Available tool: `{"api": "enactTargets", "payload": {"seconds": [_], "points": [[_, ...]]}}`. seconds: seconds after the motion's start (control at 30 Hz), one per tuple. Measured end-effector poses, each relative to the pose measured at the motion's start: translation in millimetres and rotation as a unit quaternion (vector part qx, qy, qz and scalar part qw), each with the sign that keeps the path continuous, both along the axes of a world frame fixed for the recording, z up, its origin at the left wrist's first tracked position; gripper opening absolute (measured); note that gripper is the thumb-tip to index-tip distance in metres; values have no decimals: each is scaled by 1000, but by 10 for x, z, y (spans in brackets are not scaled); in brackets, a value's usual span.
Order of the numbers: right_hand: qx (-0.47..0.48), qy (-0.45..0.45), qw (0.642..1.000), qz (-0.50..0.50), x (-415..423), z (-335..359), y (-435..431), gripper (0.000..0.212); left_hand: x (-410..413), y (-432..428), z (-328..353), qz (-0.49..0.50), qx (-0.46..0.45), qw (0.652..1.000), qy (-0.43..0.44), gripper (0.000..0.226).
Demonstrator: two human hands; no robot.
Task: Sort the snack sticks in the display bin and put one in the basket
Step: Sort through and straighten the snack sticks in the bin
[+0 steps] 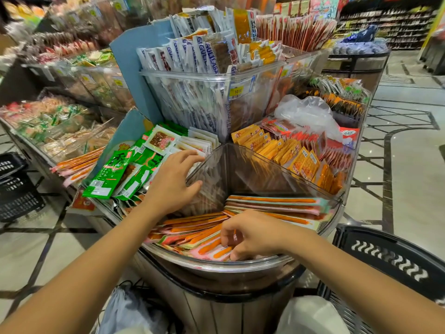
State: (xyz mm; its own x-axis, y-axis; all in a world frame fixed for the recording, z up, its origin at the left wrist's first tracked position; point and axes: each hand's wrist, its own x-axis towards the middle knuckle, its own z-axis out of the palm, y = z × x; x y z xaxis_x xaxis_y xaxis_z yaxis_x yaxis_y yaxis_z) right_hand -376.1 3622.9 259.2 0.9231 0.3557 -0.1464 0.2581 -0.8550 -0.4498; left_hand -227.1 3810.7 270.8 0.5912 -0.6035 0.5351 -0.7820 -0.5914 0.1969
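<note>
While the left hand (174,182) rests open on the clear divider (218,169), the right hand (250,233) pinches orange snack sticks (204,229) lying in the round display bin (240,265) (front compartment); the black basket (390,259) stands just beside, at right.

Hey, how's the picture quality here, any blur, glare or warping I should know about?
Head view: wide-angle warping bends the floor lines and the bin rim; store light glares off the clear divider, washing out what sits behind it; far shelves and left-hand snack trays are soft; the left hand, right hand and snack sticks between them read fairly sharp.
</note>
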Motion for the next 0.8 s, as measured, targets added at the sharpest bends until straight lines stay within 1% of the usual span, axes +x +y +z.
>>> {"api": "enactTargets", "payload": {"seconds": [0.17, 0.33, 0.47, 0.57, 0.63, 0.67, 0.73, 0.8], "points": [[36, 6, 999, 16, -7, 7, 15, 16, 2, 6, -6, 2, 0, 1000, 2, 52], [52, 11, 999, 12, -18, 23, 10, 16, -1, 6, -11, 4, 0, 1000, 4, 52], [50, 24, 998, 10, -26, 26, 12, 17, -4, 6, -10, 6, 0, 1000, 7, 52], [69, 17, 997, 0, -28, 40, 11, 27, -2, 8, -4, 7, 0, 1000, 6, 52], [116, 11, 993, -14, -34, 59, 3, 31, -2, 8, 2, 7, 2, 1000, 3, 52], [152, -2, 988, -20, -41, 80, -4, 26, -3, 8, 5, 7, 2, 1000, 3, 52], [227, -55, 971, -45, -29, 136, -42, 13, -13, 6, 13, 8, 3, 1000, 0, 52], [263, -109, 955, -87, -8, 223, -92, 16, -24, 4, 14, 12, 10, 1000, -5, 52]]}}
